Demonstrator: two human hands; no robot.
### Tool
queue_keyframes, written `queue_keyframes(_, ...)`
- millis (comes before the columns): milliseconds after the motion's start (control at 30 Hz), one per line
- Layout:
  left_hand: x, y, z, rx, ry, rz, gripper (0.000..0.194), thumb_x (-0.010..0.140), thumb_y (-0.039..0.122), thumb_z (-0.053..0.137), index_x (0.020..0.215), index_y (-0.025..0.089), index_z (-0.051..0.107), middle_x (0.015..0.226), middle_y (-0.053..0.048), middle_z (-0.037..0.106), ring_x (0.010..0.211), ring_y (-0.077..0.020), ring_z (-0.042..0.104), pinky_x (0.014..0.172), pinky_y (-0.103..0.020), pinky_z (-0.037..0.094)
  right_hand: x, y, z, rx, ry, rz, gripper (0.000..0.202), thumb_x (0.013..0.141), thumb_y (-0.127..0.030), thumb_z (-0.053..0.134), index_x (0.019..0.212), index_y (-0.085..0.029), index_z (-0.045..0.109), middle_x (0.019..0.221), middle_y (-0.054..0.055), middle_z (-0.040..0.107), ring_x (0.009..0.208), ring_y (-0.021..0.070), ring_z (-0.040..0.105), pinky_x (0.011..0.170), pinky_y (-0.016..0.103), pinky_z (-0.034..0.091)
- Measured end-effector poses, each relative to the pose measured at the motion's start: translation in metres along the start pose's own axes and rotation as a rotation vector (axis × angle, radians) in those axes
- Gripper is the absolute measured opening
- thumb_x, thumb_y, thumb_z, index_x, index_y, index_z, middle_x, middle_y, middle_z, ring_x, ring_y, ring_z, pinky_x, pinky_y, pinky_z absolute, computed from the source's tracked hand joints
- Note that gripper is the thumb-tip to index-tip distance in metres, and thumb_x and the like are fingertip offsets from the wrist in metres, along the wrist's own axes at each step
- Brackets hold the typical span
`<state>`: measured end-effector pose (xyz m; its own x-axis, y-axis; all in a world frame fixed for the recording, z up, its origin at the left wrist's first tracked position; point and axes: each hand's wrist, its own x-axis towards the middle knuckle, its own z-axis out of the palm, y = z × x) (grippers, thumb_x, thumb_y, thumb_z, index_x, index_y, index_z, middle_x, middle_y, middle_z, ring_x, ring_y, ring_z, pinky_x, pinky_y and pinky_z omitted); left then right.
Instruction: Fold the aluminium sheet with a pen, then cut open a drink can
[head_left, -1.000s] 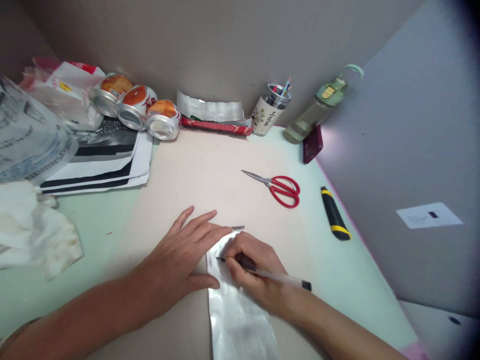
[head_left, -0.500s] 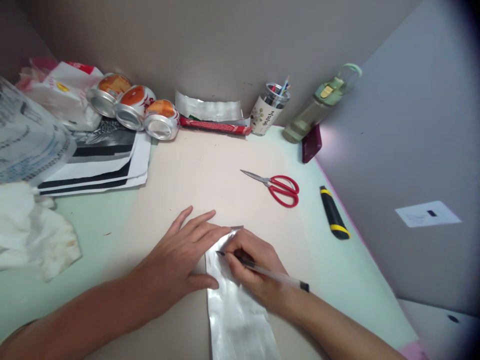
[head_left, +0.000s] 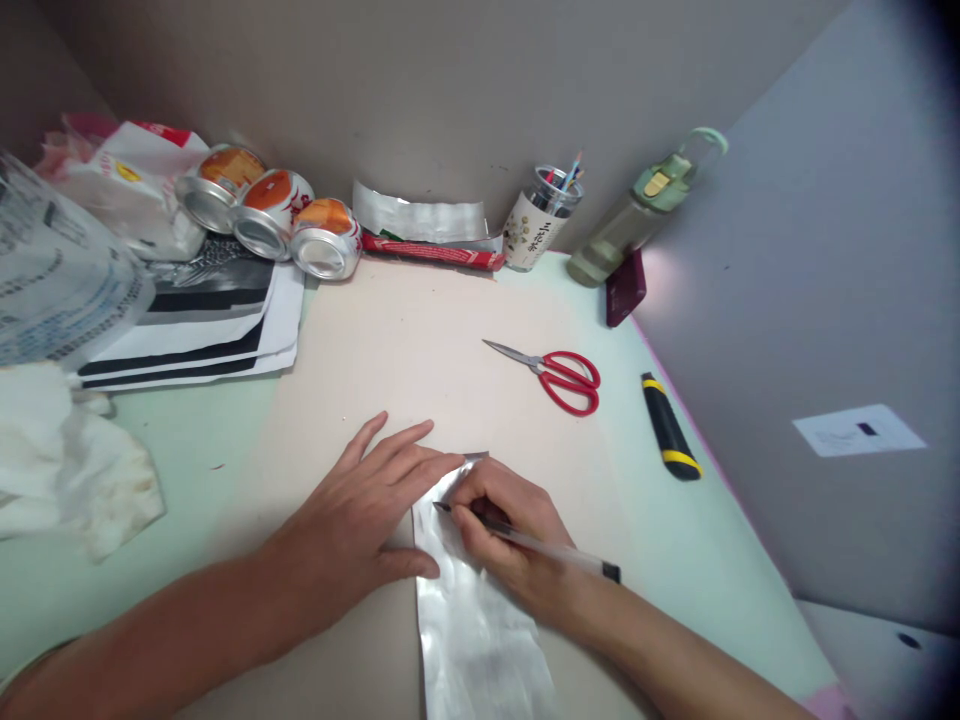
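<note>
A strip of silvery sheet metal [head_left: 480, 640] lies lengthwise before me, its far end under my hands. My left hand [head_left: 367, 515] is spread, with thumb and fingertips resting along the strip's left edge. In my right hand [head_left: 510, 520] a clear pen [head_left: 555, 548] with a black end is pinched, its tip touching the metal near my left fingers. Beyond the hands lie scissors [head_left: 568, 382] with red handles, blades pointing left. To their right is a black and yellow cutter [head_left: 670, 428].
Three cans [head_left: 326, 240] lie at the back left, beside printed sheets [head_left: 281, 335], a plastic bag [head_left: 60, 270] and a white cloth [head_left: 75, 470]. Cut can pieces [head_left: 431, 250], a pen cup [head_left: 536, 220], a green bottle [head_left: 622, 225] and a maroon box [head_left: 626, 290] stand along the back.
The whole view has shifted very slightly. Both hands and the pen keep nearly the same place on the metal strip.
</note>
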<state>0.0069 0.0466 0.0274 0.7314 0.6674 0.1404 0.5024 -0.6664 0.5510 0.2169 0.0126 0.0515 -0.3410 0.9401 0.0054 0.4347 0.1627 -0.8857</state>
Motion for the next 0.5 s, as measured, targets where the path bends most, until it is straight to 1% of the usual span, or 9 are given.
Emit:
queue_keyframes(100, 0.0004, 0.0002, -0.0002, -0.002, -0.008, -0.008, 0.091, 0.075, 0.042, 0.084, 0.147, 0.033, 0.029, 0.14, 0.002, 0.059, 0.146, -0.0247, 0.031, 0.12, -0.042, 0.0, -0.0001, -0.001, -0.0007, 0.005, -0.028, -0.02, 0.016, 0.089, -0.011, 0.059, 0.079, -0.021, 0.052, 0.075, -0.005, 0.05, 0.068, 0.0104, 0.045, 0.064, 0.023, 0.036)
queue_keyframes(300, 0.0003, 0.0001, -0.0003, -0.017, -0.006, -0.005, 0.09, 0.076, 0.046, 0.082, 0.147, 0.036, 0.027, 0.14, 0.001, 0.059, 0.146, -0.0262, 0.031, 0.12, -0.046, 0.003, 0.0002, -0.0039, -0.0022, 0.032, -0.074, -0.037, 0.017, 0.087, -0.009, 0.059, 0.076, -0.02, 0.053, 0.075, -0.004, 0.051, 0.069, 0.0104, 0.046, 0.063, 0.023, 0.037)
queue_keyframes(433, 0.0, 0.0, 0.0, -0.028, -0.003, -0.009, 0.089, 0.077, 0.042, 0.082, 0.148, 0.035, 0.028, 0.138, 0.002, 0.06, 0.146, -0.0262, 0.031, 0.12, -0.046, 0.003, 0.0013, -0.0054, -0.0033, 0.021, -0.065, -0.036, 0.017, 0.086, -0.008, 0.058, 0.075, -0.02, 0.053, 0.074, -0.004, 0.051, 0.067, 0.0111, 0.046, 0.063, 0.023, 0.037)
queue_keyframes(500, -0.0002, -0.0003, 0.0002, -0.033, -0.003, -0.009, 0.086, 0.078, 0.045, 0.08, 0.147, 0.034, 0.03, 0.139, 0.001, 0.06, 0.146, -0.0268, 0.031, 0.121, -0.047, 0.004, 0.0018, -0.0049, -0.0033, 0.001, -0.045, -0.022, 0.016, 0.086, -0.009, 0.057, 0.075, -0.02, 0.053, 0.073, -0.003, 0.051, 0.067, 0.0118, 0.046, 0.062, 0.024, 0.037)
